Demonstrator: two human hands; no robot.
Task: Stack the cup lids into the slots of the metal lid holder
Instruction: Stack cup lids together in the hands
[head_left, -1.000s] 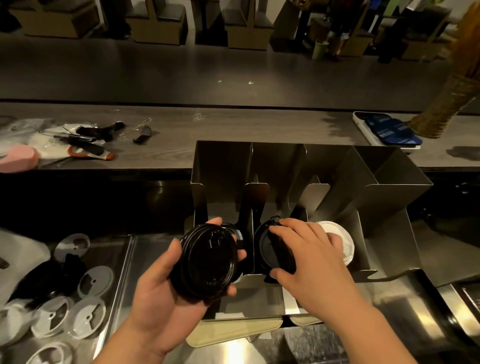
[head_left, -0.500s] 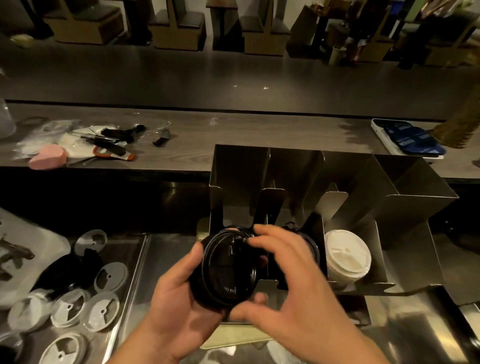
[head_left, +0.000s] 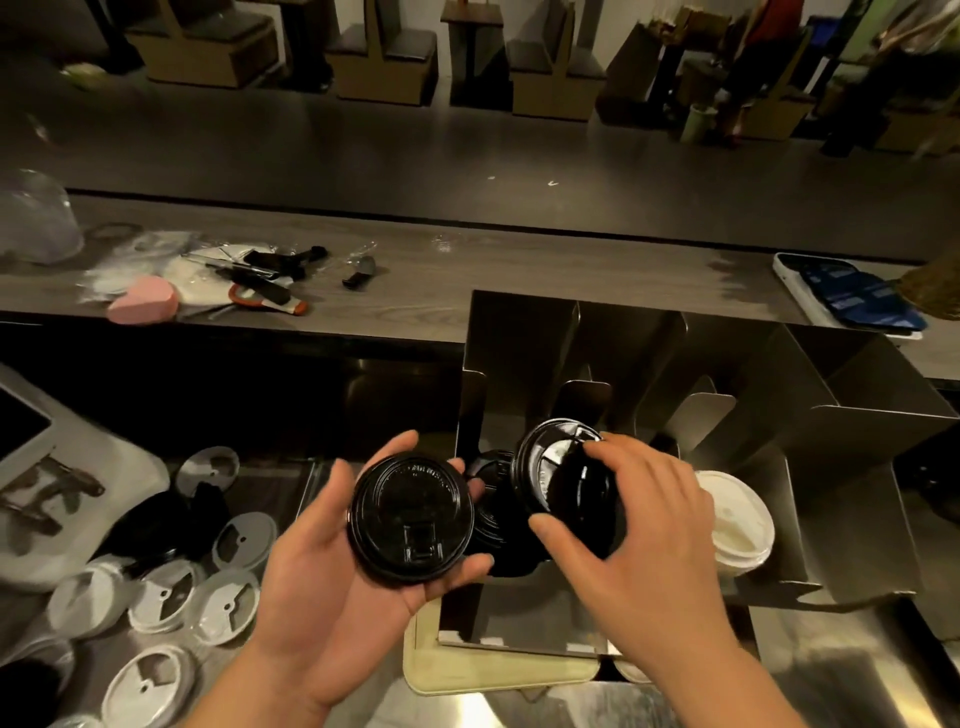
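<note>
Head: L fingers (head_left: 397, 449) curl round glossy black lid (head_left: 410, 514), R fingers (head_left: 631, 457) grip 2nd lid (head_left: 545, 457).

Black is recorded for a glossy lid (head_left: 410, 517) and a second lid (head_left: 563, 480), the latter streaked with pale glare; white is noted for the lid stack (head_left: 737, 525) in the grey steel metal lid holder (head_left: 857, 467). The loose lids (head_left: 228, 605) at lower left are seen as translucent white with darker wedge markings. Grey wood grain is noted on the counter (head_left: 415, 291), a pink block (head_left: 143, 306) and an orange-and-white handle (head_left: 270, 304) are logged on it, and a cream tray (head_left: 498, 670) is seen under the holder.
</note>
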